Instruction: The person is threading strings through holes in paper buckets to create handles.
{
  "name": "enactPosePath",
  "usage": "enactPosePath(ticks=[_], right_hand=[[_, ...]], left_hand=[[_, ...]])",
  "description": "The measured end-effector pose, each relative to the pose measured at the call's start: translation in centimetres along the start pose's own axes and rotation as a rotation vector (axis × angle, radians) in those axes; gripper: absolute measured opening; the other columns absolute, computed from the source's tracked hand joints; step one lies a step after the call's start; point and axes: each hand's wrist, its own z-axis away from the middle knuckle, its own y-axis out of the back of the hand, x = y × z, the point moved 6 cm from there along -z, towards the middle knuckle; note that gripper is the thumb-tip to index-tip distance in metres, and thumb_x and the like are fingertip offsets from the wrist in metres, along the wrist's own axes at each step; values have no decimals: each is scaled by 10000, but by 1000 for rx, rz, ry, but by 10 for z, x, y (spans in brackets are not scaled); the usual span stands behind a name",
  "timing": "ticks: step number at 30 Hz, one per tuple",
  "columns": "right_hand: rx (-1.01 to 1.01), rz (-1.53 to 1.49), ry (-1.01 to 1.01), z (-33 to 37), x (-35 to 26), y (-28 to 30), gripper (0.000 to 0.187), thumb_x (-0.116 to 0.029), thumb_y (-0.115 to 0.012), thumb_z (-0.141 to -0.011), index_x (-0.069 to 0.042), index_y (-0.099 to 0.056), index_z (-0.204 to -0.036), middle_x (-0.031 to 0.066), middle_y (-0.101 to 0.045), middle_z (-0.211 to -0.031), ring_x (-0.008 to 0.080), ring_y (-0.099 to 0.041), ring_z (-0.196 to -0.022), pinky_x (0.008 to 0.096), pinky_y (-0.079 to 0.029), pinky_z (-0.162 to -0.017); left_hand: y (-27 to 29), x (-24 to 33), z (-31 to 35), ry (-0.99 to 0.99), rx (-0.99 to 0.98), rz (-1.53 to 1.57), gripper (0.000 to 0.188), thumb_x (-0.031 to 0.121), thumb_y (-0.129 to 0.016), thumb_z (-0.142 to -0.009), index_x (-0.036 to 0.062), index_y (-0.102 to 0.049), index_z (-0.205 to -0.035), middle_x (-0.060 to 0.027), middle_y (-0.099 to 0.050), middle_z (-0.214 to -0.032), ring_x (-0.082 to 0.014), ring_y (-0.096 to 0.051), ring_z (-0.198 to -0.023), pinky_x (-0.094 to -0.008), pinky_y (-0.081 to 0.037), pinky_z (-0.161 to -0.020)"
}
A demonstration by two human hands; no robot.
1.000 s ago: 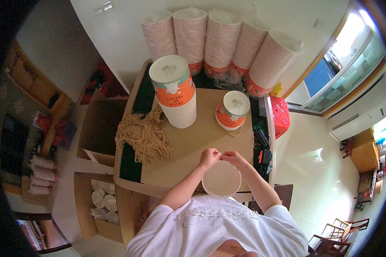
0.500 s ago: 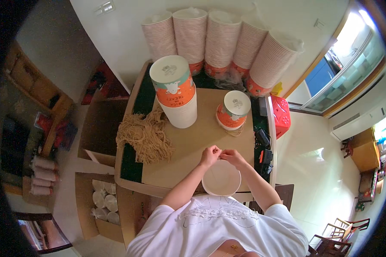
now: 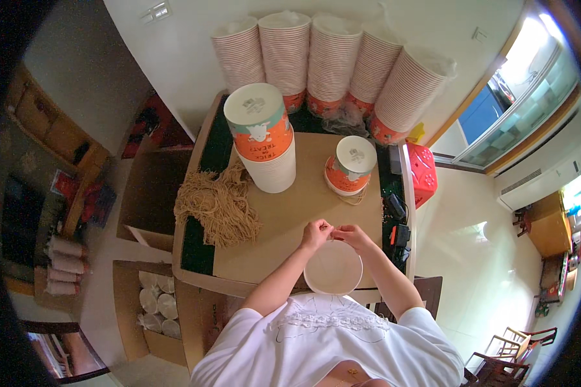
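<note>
A white paper bucket point(image 3: 333, 267) with its mouth up sits at the table's near edge, against my white top. My left hand point(image 3: 317, 233) and my right hand point(image 3: 351, 237) meet at its far rim, fingertips pinched close together. What they pinch is too small to make out. Beyond them stands a short upside-down stack of orange paper buckets point(image 3: 350, 179), with a loop of tan cord point(image 3: 352, 200) at its lower rim. To the left is a taller upside-down stack of printed buckets point(image 3: 262, 138). A tangled heap of tan cords point(image 3: 216, 206) lies beside it.
Several tall stacks of paper buckets point(image 3: 336, 58) in clear plastic line the wall. Black devices point(image 3: 400, 235) lie along the table's right edge, by a red stool point(image 3: 421, 171). Open cardboard boxes point(image 3: 128, 303) stand on the floor at left, one with wrapped white cups point(image 3: 159, 303).
My hands stay at the bucket's far rim with only a slight shift of the fingers. Nothing else has visibly moved.
</note>
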Motion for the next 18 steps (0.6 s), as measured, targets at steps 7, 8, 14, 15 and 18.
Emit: enactPosePath(ticks=[7,8,14,15,18], right_hand=[[-191,128,-72,4,7,-11,118,-146,-565,-791,-35,-601,-772,3,-572,-701,81,-530,-610,216,-431,-533],[-178,92,-81,6,9,-9,119,-145,-553,-797,-40,-598,-764,0,-565,-691,80,-528,-606,217,-430,-527],[-16,3,-20,6,11,2,121,-146,-541,-811,-43,-591,-773,3,-564,-683,84,-537,-601,218,-441,-523],[-6,-39,-6,7,10,5,120,-148,-545,-812,-42,-589,-781,5,-567,-686,87,-542,-604,218,-446,-526],[-55,-61,35,10,7,1,129,-159,-559,-812,-35,-593,-808,12,-578,-704,93,-555,-614,218,-454,-535]], left_hand=[[11,-23,-6,66,169,-33,141,157,-624,-712,23,-592,-679,-70,-599,-626,-133,-555,-569,-276,-441,-546],[10,-20,-7,71,140,-23,154,172,-618,-711,23,-596,-678,-92,-607,-631,-169,-582,-574,-300,-457,-559],[9,-15,-5,126,14,39,165,183,-642,-717,19,-627,-707,-52,-614,-635,-109,-555,-579,-263,-448,-553],[4,-12,-5,149,-91,-1,156,172,-646,-724,17,-636,-718,-36,-619,-648,-82,-547,-602,-246,-446,-557],[3,-10,-3,95,-134,-16,153,173,-659,-712,24,-652,-748,-48,-628,-663,-75,-550,-604,-239,-449,-559]])
